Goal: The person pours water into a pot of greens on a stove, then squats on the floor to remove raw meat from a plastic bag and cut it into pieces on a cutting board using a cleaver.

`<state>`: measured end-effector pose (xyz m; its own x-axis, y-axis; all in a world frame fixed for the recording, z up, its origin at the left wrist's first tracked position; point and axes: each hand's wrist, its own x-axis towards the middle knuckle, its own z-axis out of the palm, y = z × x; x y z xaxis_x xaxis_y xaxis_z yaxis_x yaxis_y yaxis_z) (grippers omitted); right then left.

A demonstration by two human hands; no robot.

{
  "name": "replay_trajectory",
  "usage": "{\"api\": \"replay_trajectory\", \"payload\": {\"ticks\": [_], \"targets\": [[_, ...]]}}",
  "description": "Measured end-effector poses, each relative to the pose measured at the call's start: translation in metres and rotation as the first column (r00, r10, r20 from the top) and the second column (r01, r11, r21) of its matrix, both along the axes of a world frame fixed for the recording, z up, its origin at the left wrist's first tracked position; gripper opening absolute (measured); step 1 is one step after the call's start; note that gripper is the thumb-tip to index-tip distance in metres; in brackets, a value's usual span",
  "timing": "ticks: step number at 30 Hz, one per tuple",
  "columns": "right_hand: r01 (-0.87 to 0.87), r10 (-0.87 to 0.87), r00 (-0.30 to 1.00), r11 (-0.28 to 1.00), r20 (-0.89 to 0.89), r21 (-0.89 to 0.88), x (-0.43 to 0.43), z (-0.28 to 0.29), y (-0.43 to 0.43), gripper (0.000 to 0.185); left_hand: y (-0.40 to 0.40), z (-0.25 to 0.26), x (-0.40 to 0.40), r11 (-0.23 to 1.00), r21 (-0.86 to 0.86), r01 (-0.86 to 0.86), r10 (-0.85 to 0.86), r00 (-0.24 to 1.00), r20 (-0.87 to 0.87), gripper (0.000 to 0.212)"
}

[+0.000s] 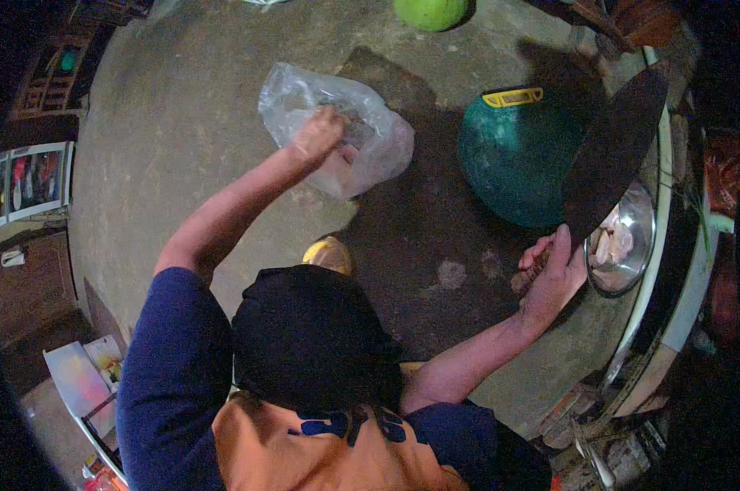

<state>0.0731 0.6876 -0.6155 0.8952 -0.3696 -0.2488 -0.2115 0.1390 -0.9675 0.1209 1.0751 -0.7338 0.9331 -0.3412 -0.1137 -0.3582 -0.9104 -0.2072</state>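
My left hand (324,132) reaches into the mouth of a clear plastic bag (382,159) on the floor; its fingers are curled and blurred, and whether they grip anything cannot be told. Something pinkish shows through the bag. My right hand (551,270) holds the brown handle of a large knife, whose broad dark blade (615,141) points up and to the right, over the right edge of a round green board (511,159) with a yellow handle. Beside the blade, a shiny bowl (643,258) holds several pale pieces, apparently raw meat.
A green round fruit (431,12) lies at the top edge. A pale curved rim (658,202) runs down the right side, past the bowl. At far left stand a framed rack (38,178) and a brown cabinet (32,276). My dark-clothed knees (314,337) are close below the hands.
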Motion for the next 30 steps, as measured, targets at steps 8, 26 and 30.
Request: {"api": "replay_trajectory", "payload": {"ticks": [8,26,30], "targets": [[-0.066,0.065,0.998,0.993,-0.016,-0.102,0.004,-0.004,0.003,0.033,0.002,0.141,-0.022,0.757,-0.55,-0.352,0.343,0.931,-0.125,0.021],[-0.175,0.117,0.962,0.957,-0.245,-0.231,0.01,-0.074,0.038,0.03,-0.206,-0.081,0.065,-0.204,-0.781,-0.59,-0.085,0.805,-0.586,0.015],[-0.199,0.065,0.947,0.888,-0.315,-0.415,0.013,-0.107,0.042,0.034,-0.217,-0.041,0.046,-0.238,-0.693,-0.681,-0.085,0.725,-0.683,0.016]]}}
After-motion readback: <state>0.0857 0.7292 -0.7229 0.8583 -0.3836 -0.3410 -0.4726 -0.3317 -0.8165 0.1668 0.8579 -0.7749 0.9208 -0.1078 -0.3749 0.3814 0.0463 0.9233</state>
